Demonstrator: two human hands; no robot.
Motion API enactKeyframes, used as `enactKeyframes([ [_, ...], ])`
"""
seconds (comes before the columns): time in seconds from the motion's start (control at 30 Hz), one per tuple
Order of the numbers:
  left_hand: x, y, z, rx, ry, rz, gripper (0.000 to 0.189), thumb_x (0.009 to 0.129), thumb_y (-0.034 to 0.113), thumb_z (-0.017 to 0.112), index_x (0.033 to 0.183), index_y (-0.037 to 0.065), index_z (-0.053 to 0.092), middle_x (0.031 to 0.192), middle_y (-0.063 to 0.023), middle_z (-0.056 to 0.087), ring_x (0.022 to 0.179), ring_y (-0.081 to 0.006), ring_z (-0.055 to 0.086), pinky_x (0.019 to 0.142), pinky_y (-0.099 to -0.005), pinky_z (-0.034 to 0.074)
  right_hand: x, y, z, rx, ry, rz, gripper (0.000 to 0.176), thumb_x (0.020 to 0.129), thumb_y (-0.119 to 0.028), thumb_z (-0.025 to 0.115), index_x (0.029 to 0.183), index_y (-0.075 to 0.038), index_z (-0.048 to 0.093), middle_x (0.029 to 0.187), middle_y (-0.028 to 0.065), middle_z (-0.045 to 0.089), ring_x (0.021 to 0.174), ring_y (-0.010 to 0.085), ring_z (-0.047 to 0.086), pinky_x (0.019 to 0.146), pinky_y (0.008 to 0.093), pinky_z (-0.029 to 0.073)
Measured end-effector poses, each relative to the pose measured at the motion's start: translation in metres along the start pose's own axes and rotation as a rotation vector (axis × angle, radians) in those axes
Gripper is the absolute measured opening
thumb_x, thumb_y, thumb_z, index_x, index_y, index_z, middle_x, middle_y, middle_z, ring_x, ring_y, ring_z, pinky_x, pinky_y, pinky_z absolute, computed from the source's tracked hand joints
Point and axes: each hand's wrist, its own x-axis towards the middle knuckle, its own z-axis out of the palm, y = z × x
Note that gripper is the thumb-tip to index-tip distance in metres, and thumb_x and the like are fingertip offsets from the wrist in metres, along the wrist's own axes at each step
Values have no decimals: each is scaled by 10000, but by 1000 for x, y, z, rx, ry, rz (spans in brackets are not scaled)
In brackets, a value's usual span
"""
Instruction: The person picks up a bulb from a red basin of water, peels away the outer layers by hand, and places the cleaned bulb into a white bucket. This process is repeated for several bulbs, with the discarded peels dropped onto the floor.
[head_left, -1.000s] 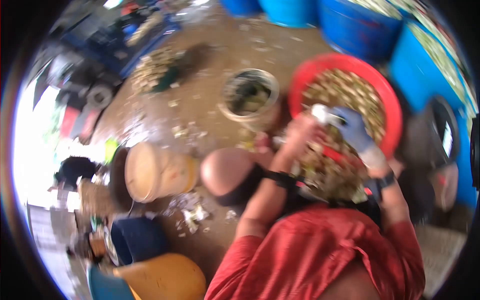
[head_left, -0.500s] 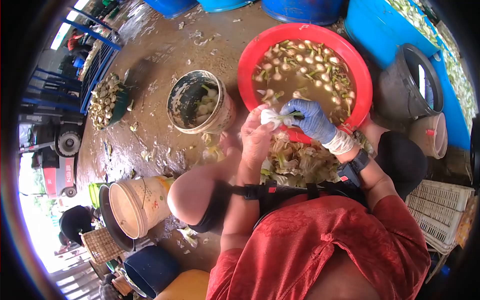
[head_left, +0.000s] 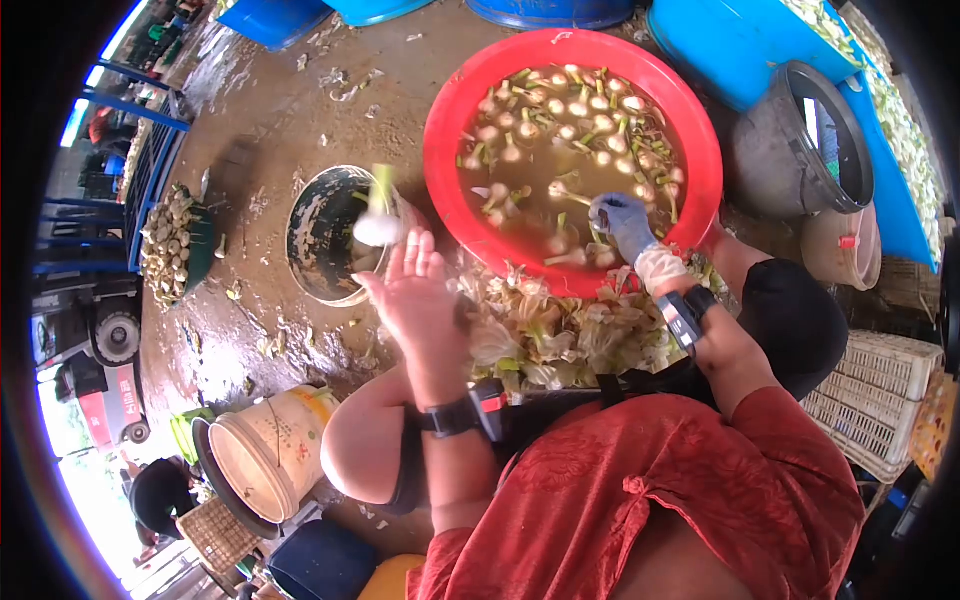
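Observation:
A white garlic bulb (head_left: 378,229) with a green stem, blurred, hangs in the air over the near side of the dirty bucket (head_left: 318,292). Just beyond the fingertips of my bare left hand (head_left: 420,300), it looks free of them; that hand is open, palm up, fingers stretched. My right hand (head_left: 625,228), in a blue glove, is low over the brown water in the red basin (head_left: 708,185), fingers curled together. The stem of a floating garlic bulb (head_left: 557,189) reaches those fingertips; whether they grip it is hidden. Several other bulbs float around.
Peeled garlic skins (head_left: 560,335) are heaped between my legs and the basin. A green tub of bulbs (head_left: 200,255) stands at left, a grey bucket (head_left: 765,165) at right. White crates (head_left: 870,400) are right of my knee; a cream bucket (head_left: 285,445) lies at lower left.
Both hands held a garlic bulb together before. Now they are apart: the left has moved left and opened, with a bulb in the air past it; the right has gone into the basin.

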Motion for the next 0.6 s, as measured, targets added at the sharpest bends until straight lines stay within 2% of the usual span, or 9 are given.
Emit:
enactKeyframes([
  [0.1, 0, -23, -16, 191, 4, -76, 530, 921, 493, 448, 1075, -12, 491, 1024, -136, 582, 923, -252, 570, 815, -352, 463, 48, 6, -4, -1174, -7, -288, 175, 769, -214, 688, 814, -51, 644, 718, 73, 652, 667, 256, 620, 629, 358, 504],
  [0.13, 1, -33, -25, 263, -32, -160, 473, 930, 459, 457, 1046, 5, 517, 997, -127, 592, 896, -251, 576, 806, -362, 462, 62, 19, -3, -1171, -5, -286, 175, 769, -214, 688, 814, -51, 644, 718, 73, 652, 667, 256, 620, 629, 358, 504],
  [0.2, 1, -50, -33, 397, 131, -274, 312, 948, 324, 472, 1035, 33, 539, 963, -107, 606, 838, -225, 582, 739, -324, 477, 84, 49, 7, -1517, 376, -860, 203, 780, -278, 662, 797, -76, 669, 754, 100, 667, 747, 296, 642, 674, 379, 512],
  [0.27, -4, -52, -26, 365, 55, -300, 278, 946, 271, 485, 1058, 22, 537, 972, -108, 607, 815, -213, 588, 712, -308, 484, 97, 66, 15, -1607, 392, -844, 244, 806, -303, 628, 896, -81, 677, 815, 121, 674, 782, 302, 655, 676, 397, 521],
  [0.33, -1, -55, -28, 395, 82, -286, 281, 938, 229, 503, 1083, -10, 527, 975, -125, 599, 791, -217, 594, 673, -306, 486, 111, 63, 33, -1932, -610, -362, 273, 827, -286, 608, 979, -65, 658, 896, 138, 677, 744, 307, 651, 638, 402, 516],
  [0.37, 0, -56, -29, 419, 104, -273, 291, 929, 187, 521, 1107, -42, 516, 977, -142, 591, 768, -220, 601, 634, -305, 488, 96, 69, 32, -1151, -406, -60, 209, 827, -175, 612, 978, -36, 648, 870, 105, 672, 678, 247, 638, 601, 394, 502],
  [0.4, 0, -57, -29, 412, 108, -270, 291, 929, 187, 521, 1107, -42, 516, 977, -142, 591, 768, -220, 601, 634, -305, 488, 78, 60, 44, -1157, -412, -61, 209, 827, -175, 612, 978, -36, 648, 870, 105, 672, 678, 247, 638, 601, 394, 502],
  [0.47, 1, -59, -30, 538, 136, -272, 286, 938, 233, 507, 1136, 28, 515, 1025, -105, 596, 800, -212, 607, 648, -304, 504, 47, 42, 67, -282, -502, 142, 125, 812, -68, 628, 924, -15, 648, 810, 48, 656, 670, 147, 597, 614, 340, 490],
  [0.6, -7, -55, -14, 529, 108, -258, 326, 941, 231, 505, 1201, 36, 482, 1040, -106, 591, 810, -222, 618, 631, -301, 512, -16, -1, 104, -565, -558, -128, 162, 816, -25, 636, 977, -15, 622, 791, 5, 630, 705, 84, 543, 643, 284, 481],
])
